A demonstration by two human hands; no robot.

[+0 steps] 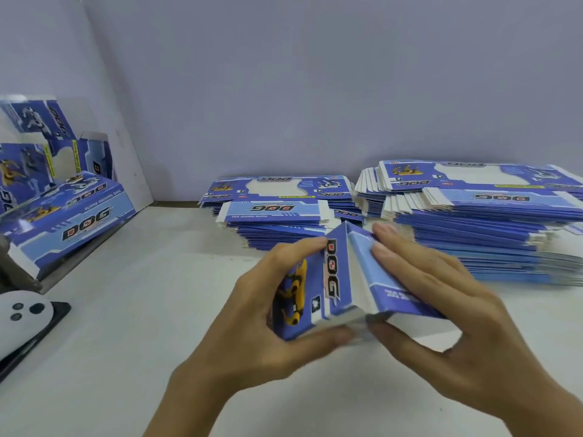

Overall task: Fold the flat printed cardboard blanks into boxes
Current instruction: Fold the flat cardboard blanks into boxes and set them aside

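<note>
Both hands, left hand (pixel 268 298) and right hand (pixel 441 298), grip a half-folded DOG carton blank (pixel 340 279) (light, creasable card); best pinched along its scored edges.

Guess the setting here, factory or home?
Likely a small packing workbench: two stacks of flat blue printed cardboard blanks on a white table, folded blue boxes at left, both hands folding another.
</note>
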